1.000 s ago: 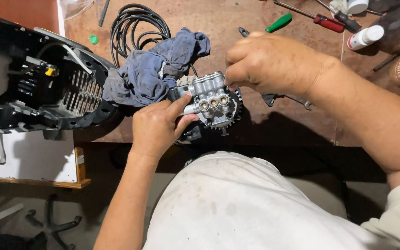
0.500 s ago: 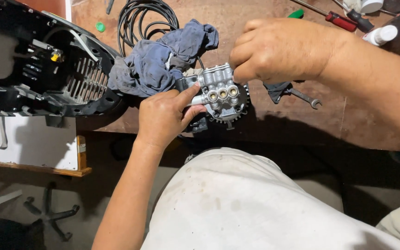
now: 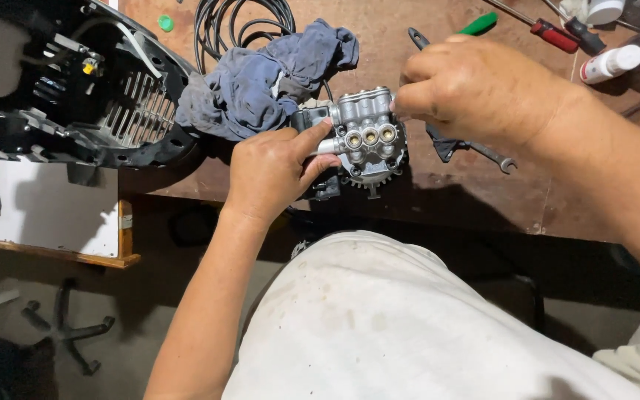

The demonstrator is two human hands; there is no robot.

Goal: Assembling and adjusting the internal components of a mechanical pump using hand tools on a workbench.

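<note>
- My left hand [image 3: 272, 174] grips the metal pump head [image 3: 368, 141] from its left side, index finger laid along the top w/ tip near the three brass ports [image 3: 370, 136].
- My right hand [image 3: 475, 92] is closed on the pump head's upper right edge, fingertips pinching there; can't tell if sth small is held between them.
- Pump head sits at the near edge of the brown table [image 3: 438, 200], ports facing me, toothed flange at the bottom.
- Blue rag [image 3: 261, 85] is crumpled just left of and behind the pump head, touching it.
- Black cable coil [image 3: 242, 22] lies behind the rag.
- Black plastic machine housing [image 3: 75, 96] w/ vent slots is far left, overhanging the table edge.
- Open-end wrench [image 3: 483, 152] lies on the table under my right wrist, partly hidden.
- Green-handled tool [image 3: 479, 24], red-handled screwdriver [image 3: 553, 33], white bottle [image 3: 611, 63] are at the back right, well apart from the pump head.
- Small green cap [image 3: 165, 23] is near the cable.
</note>
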